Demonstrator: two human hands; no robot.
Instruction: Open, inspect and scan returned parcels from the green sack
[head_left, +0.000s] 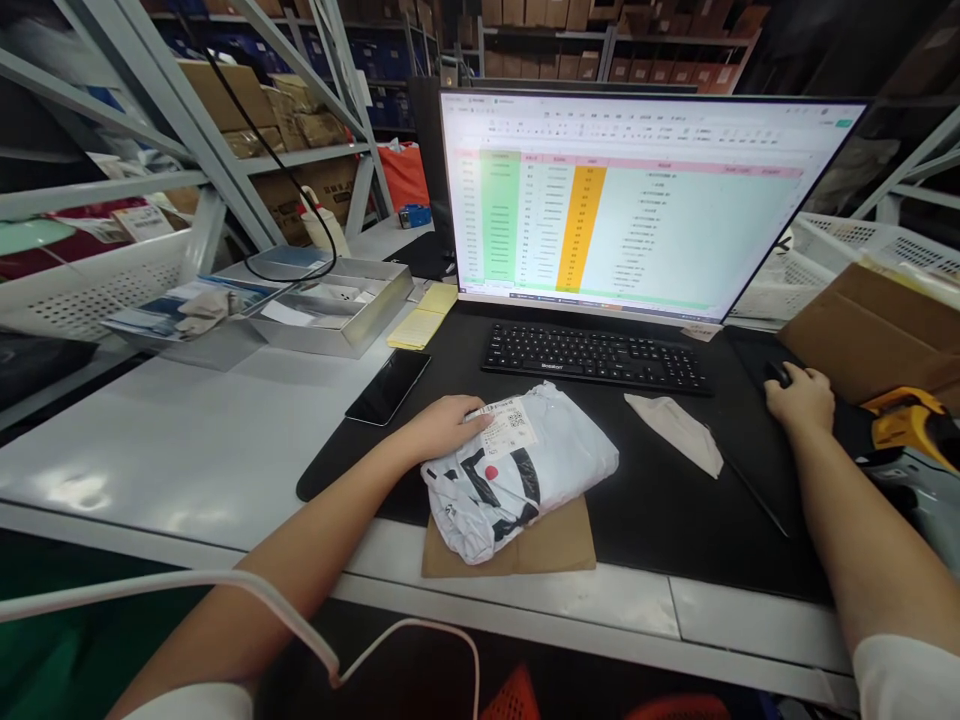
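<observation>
My left hand rests on the left end of a white plastic parcel with black print and a barcode label; its fingers curl over the label edge. The parcel lies on a brown paper envelope at the front of a black desk mat. My right hand is cupped over a black mouse at the right. A black keyboard sits between the hands, below a monitor showing a spreadsheet.
A black phone lies left of the mat, yellow sticky notes and a metal tray behind it. A folded beige wrapper and a thin black stylus lie near the keyboard. A yellow scanner and cardboard box stand right.
</observation>
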